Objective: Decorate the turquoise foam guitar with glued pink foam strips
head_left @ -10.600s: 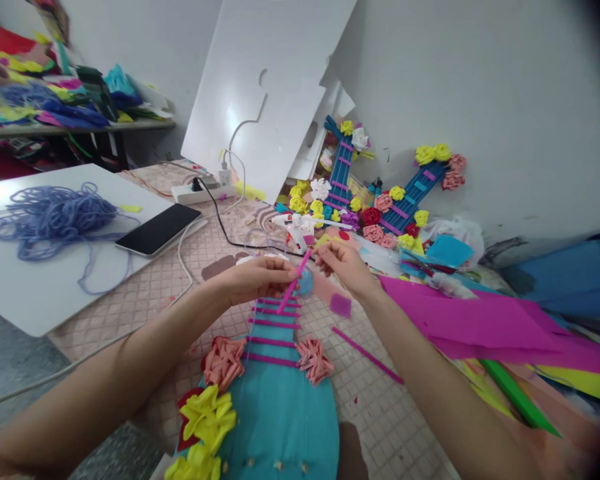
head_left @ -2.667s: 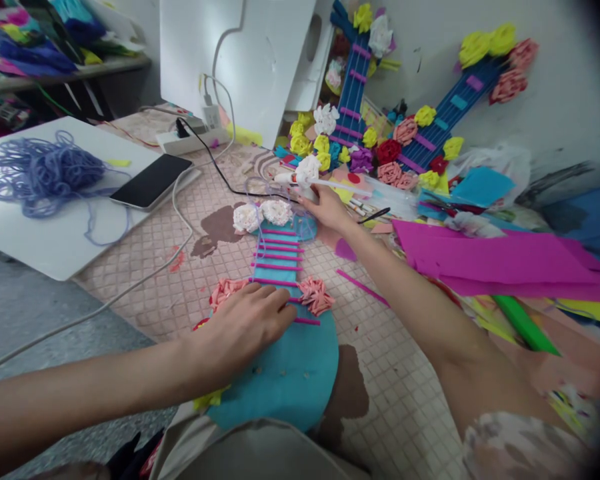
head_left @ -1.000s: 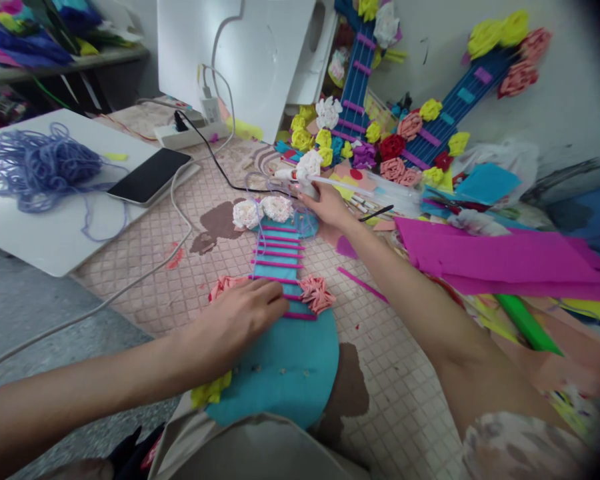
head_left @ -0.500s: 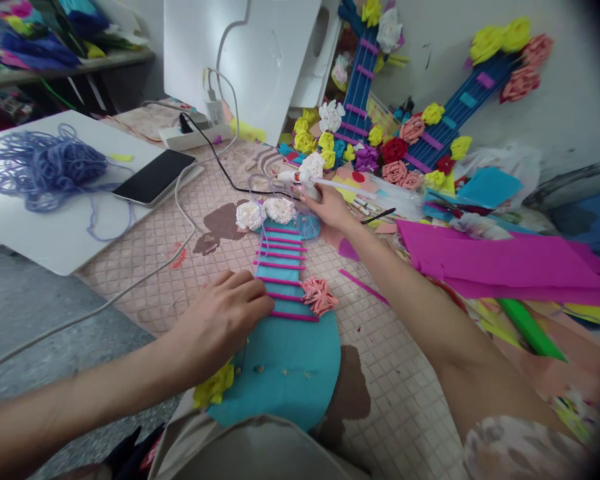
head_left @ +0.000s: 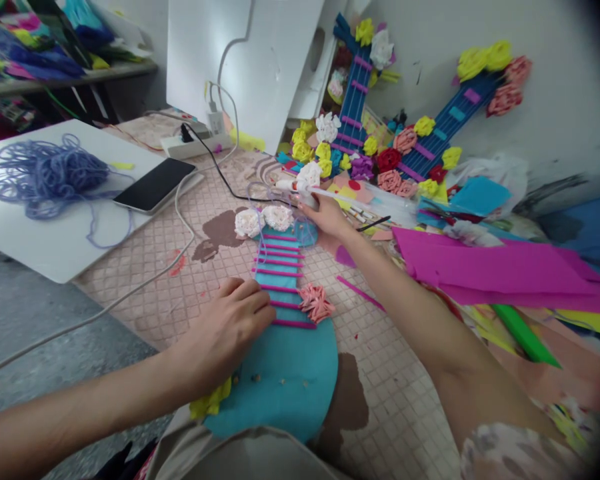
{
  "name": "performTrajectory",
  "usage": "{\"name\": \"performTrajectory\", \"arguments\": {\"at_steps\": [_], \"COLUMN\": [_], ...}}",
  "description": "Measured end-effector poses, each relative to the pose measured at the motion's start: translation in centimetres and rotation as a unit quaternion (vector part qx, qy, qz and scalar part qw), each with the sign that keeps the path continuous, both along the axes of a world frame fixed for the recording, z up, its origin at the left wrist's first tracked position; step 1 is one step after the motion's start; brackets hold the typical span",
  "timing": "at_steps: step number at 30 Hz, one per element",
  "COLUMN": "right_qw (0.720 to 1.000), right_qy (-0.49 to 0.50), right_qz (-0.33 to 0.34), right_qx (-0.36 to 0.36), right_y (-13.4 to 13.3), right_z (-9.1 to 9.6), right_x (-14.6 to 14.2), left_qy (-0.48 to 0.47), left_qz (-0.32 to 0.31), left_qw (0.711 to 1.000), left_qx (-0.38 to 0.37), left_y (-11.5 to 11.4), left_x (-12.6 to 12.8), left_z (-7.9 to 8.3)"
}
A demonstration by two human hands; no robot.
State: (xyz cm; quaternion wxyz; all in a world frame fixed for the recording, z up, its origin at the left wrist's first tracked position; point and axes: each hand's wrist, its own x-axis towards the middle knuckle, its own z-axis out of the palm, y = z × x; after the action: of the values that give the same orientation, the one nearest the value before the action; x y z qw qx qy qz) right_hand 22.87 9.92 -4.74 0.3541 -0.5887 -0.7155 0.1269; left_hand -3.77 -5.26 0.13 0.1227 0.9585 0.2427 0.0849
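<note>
A turquoise paper guitar lies flat before me, with magenta strips across its neck. White paper flowers sit at its far end, a pink paper flower on its right and a yellow one at lower left. My left hand rests over the left side where neck meets body, fingers curled together; what they pinch is hidden. Beyond the guitar's head, my right hand is closed round a white hot glue gun, its nozzle pointing left. A loop of purple yarn lies over the neck.
Purple yarn and a phone lie on a white board at left. A power strip with cords stands behind. Two blue flowered paper guitars lean on the wall. Magenta sheets and scraps cover the right side.
The view has shifted slightly, so the guitar appears a little lower. Both hands keep nearly the same positions and grips.
</note>
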Motion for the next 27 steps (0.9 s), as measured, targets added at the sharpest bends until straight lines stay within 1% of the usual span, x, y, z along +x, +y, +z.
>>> {"name": "performTrajectory", "arguments": {"at_steps": [4, 9, 13, 17, 22, 25, 27], "right_qw": [1.0, 0.999, 0.999, 0.999, 0.995, 0.989, 0.983], "right_qy": [0.002, -0.001, 0.004, 0.02, 0.079, 0.134, 0.172], "right_qz": [0.002, 0.012, -0.004, -0.018, -0.049, -0.06, -0.056], "right_qx": [0.017, 0.034, 0.04, 0.028, 0.024, 0.035, 0.04], "right_y": [-0.1, -0.3, -0.3, 0.2, 0.6, 0.4, 0.2], "right_z": [-0.1, -0.1, 0.0, 0.3, 1.0, 1.7, 2.1], "right_x": [0.0, -0.1, -0.3, -0.6, -0.3, 0.6, 1.4], "left_qy": [-0.04, -0.098, -0.108, -0.108, -0.107, -0.091, -0.08], "left_qz": [0.016, 0.064, 0.069, 0.083, 0.065, 0.029, 0.001], "left_qw": [0.999, 0.993, 0.992, 0.991, 0.992, 0.995, 0.997], "left_qx": [0.014, 0.022, 0.017, -0.002, -0.01, -0.011, -0.009], "left_y": [0.2, 1.6, 2.6, 3.6, 4.8, 5.2, 5.2], "left_x": [0.0, -0.4, -0.6, -0.3, 1.1, 3.0, 4.8], "left_z": [0.2, 0.7, 1.2, 1.5, 2.0, 2.7, 3.1]}}
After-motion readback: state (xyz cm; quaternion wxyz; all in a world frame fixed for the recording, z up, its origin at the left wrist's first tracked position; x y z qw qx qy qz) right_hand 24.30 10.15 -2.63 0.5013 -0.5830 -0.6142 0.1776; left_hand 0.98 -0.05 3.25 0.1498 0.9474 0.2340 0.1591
